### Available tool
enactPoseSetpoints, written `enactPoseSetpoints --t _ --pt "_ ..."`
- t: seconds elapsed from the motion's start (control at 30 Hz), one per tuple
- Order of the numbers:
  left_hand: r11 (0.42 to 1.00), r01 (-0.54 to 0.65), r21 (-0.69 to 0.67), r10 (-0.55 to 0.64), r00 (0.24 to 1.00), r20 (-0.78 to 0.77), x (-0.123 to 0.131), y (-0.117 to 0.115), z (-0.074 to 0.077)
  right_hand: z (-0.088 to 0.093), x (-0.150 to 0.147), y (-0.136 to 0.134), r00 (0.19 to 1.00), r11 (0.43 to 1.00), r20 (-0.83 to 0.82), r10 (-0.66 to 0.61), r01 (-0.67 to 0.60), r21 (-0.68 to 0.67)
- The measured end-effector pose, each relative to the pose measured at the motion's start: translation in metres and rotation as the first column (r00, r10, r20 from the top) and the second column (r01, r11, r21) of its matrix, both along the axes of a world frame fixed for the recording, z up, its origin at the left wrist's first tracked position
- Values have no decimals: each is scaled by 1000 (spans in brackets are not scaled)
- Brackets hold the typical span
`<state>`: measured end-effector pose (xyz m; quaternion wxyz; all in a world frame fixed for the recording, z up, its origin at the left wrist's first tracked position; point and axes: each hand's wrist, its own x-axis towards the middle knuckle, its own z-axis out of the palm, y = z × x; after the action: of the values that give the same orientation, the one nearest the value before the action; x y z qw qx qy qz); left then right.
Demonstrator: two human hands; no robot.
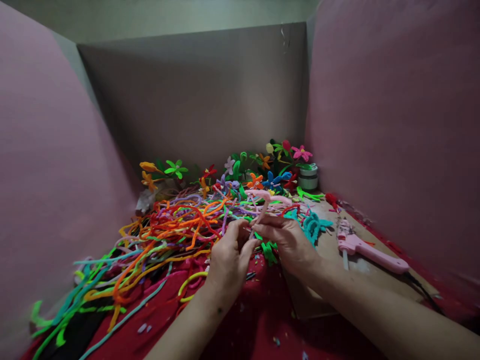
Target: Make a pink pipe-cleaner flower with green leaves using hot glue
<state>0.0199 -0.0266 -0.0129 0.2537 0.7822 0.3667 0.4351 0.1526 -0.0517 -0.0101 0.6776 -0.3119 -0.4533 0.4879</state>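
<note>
Both my forearms come in from the bottom edge and meet in the middle. My left hand [228, 260] is angled up toward 1 o'clock, fingers curled in and pinched on the lower end of a pink pipe cleaner [264, 202]. My right hand [287, 240] points toward 10 o'clock, fingers folded and closed on the same stem right next to the left one, so the fingertips of both hands are practically touching. The pipe cleaner is fuzzy and thin, rising from the pinch toward 12 o'clock and bending over into a loop at the top.

Going left to right: over at 9 o'clock from my hands is a big tangled heap of pipe cleaners [165, 235], orange, green, purple, teal, all loose and wavy, sprawled over the red cloth [247, 325] covering the surface. A yellow loop [189, 284] lies just beside my left wrist. At 12 o'clock, behind the heap, is a row of finished fuzzy flowers [258, 170], with a small roll of tape [308, 176] at its right end. At 2 o'clock from my right hand is a teal twisted piece [314, 225], and further right a pink glue gun [369, 250] lies flat on a brown cardboard sheet [330, 285]. Pink walls [393, 125] box it all in.
</note>
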Motion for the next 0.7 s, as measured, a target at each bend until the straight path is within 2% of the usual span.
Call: enactPoseSetpoints --t 0.03,0.1,0.17,0.23,0.37,0.53,0.7 --pt "986 -38 160 49 997 -65 0 1 -5 0 -2 -1 1000 1000 -4 -7 7 -1" --pt "915 -24 403 104 979 -178 -2 4 -13 -2 -4 -3 999 999 -9 -46 45 -11" --pt "853 12 522 134 961 -242 -4 6 -17 -3 -6 -5 994 994 -6 -110 109 -30" --pt "842 19 539 139 958 -251 -5 7 -16 -4 -7 -5 988 987 10 -154 154 -48" --pt "879 26 477 91 971 -220 -3 4 -11 -3 -8 -5 987 986 45 -156 158 -53" --pt "912 -24 410 125 967 -221 -2 2 -11 -5 -9 -4 987 984 -4 -159 158 -80" --pt "910 64 410 32 974 -224 -6 3 -10 -7 -9 -4 988 986 3 -156 156 -53"
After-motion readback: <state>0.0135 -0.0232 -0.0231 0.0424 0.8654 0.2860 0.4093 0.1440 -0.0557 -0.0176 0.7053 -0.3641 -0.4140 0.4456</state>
